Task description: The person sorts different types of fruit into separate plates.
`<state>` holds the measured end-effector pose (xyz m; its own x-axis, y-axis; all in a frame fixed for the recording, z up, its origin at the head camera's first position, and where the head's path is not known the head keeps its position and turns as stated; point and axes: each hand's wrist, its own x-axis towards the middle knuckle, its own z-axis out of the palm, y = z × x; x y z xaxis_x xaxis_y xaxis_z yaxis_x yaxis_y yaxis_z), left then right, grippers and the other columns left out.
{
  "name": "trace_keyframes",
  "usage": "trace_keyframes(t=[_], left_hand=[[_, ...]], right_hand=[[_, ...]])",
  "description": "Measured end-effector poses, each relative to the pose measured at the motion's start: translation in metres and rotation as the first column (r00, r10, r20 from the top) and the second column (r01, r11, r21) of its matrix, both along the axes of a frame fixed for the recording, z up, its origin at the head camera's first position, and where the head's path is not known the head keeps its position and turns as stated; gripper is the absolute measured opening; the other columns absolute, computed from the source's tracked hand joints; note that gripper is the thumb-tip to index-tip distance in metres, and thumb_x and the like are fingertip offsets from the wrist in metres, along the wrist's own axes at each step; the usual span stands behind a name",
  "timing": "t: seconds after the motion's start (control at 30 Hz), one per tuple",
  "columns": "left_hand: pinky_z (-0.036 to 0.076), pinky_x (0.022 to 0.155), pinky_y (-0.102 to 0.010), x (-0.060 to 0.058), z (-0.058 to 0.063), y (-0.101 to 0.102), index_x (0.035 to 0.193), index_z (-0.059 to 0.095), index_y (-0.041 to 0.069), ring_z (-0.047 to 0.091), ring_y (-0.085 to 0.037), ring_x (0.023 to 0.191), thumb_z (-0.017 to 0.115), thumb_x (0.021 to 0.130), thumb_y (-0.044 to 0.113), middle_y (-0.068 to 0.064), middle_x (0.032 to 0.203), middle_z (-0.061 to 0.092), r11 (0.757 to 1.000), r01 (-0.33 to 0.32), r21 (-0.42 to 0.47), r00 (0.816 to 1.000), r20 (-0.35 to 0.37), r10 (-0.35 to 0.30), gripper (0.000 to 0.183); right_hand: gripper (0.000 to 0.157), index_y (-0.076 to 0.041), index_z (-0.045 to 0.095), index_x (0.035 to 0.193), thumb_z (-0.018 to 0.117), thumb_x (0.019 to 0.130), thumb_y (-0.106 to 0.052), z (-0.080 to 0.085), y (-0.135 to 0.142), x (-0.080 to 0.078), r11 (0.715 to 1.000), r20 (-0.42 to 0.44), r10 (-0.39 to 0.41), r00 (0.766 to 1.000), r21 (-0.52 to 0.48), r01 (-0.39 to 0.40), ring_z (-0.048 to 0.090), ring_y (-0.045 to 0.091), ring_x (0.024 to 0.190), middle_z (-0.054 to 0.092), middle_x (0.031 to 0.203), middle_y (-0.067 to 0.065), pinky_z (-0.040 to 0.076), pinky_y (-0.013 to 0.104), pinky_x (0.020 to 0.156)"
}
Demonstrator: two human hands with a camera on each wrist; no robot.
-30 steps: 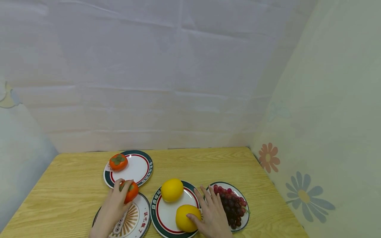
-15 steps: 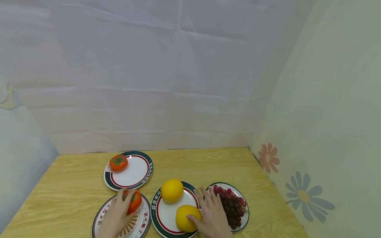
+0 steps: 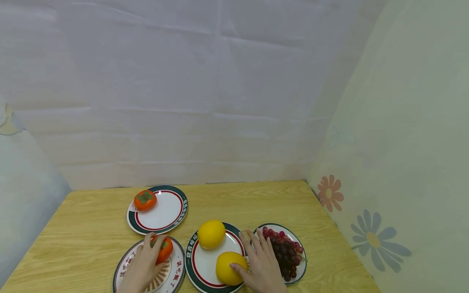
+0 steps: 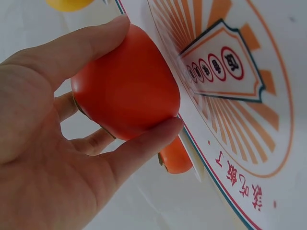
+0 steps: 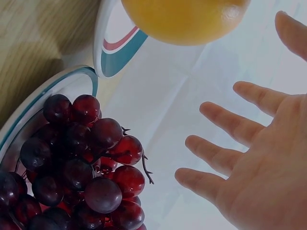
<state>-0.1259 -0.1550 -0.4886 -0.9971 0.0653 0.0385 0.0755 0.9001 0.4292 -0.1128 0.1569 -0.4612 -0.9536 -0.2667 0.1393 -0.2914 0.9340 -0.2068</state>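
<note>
In the left wrist view, my left hand [image 4: 72, 158] holds an orange-red persimmon [image 4: 127, 86] between thumb and fingers. It is at the printed plate [image 4: 280, 28], close to its surface; whether they touch I cannot tell. The head view has this persimmon [image 3: 165, 250] partly covered by my left hand [image 3: 143, 262]. With fingers spread, my right hand [image 3: 261, 262] hovers between a yellow rounded fruit [image 3: 229, 268] and a bunch of dark red grapes [image 3: 287, 254]. In the right wrist view the fingers of this hand [image 5: 268, 158] are apart from the grapes [image 5: 103, 194].
A second persimmon [image 3: 145, 200] sits on the green-rimmed far plate [image 3: 168, 215]. Another yellow fruit [image 3: 211, 234] shares the middle plate [image 3: 193, 268] with the first. The grapes lie on a smaller plate [image 3: 302, 268]. Walls enclose the wooden table [image 3: 84, 232] behind and at the sides.
My left hand has brought the persimmon down and slightly toward me, away from the far plate and over the printed plate. It barely moves in the last half second. The right hand stays put.
</note>
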Motion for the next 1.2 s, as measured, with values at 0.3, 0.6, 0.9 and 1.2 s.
trace_keyframes(t=[0.3,0.6,0.9,1.2], left_hand=[[0.053,0.053,-0.044,0.0,-0.001,0.0,0.126,0.051,0.011,0.053,-0.042,0.089,0.083,0.066,0.012,-0.024,0.129,0.034,1.0,-0.009,-0.013,1.0,0.024,0.01,0.068],[0.053,0.055,-0.045,-0.001,-0.003,0.0,0.125,0.05,0.01,0.054,-0.041,0.087,0.084,0.065,0.014,-0.025,0.128,0.033,1.0,-0.013,-0.016,0.999,0.033,0.013,0.068],[0.053,0.055,-0.042,-0.002,0.0,0.001,0.125,0.049,0.01,0.055,-0.036,0.081,0.083,0.067,0.018,-0.027,0.126,0.034,1.0,-0.026,-0.011,0.996,0.086,0.027,0.068],[0.052,0.064,-0.056,-0.007,0.014,-0.004,0.126,0.052,0.007,0.049,-0.046,0.099,0.076,0.074,0.029,-0.025,0.124,0.041,1.0,0.004,-0.022,0.987,0.162,0.0,0.061]], right_hand=[[0.076,-0.021,0.038,0.141,0.05,0.081,-0.066,-0.001,0.001,0.0,1.0,-0.043,0.018,0.999,0.002,-0.018,0.027,0.037,0.134,0.041,0.143,0.008,0.029,0.063,0.105],[0.076,-0.02,0.039,0.14,0.051,0.08,-0.066,0.0,0.001,-0.001,1.0,-0.013,0.013,1.0,0.004,-0.013,0.028,0.037,0.133,0.041,0.142,0.008,0.029,0.064,0.104],[0.077,-0.02,0.038,0.141,0.051,0.08,-0.066,-0.001,0.002,-0.001,1.0,0.03,-0.002,1.0,0.006,0.002,0.027,0.037,0.134,0.041,0.142,0.01,0.027,0.064,0.105],[0.077,-0.019,0.039,0.14,0.051,0.08,-0.066,-0.003,0.003,0.0,1.0,0.01,-0.001,1.0,-0.007,0.001,0.028,0.037,0.134,0.042,0.142,0.01,0.028,0.065,0.104]])
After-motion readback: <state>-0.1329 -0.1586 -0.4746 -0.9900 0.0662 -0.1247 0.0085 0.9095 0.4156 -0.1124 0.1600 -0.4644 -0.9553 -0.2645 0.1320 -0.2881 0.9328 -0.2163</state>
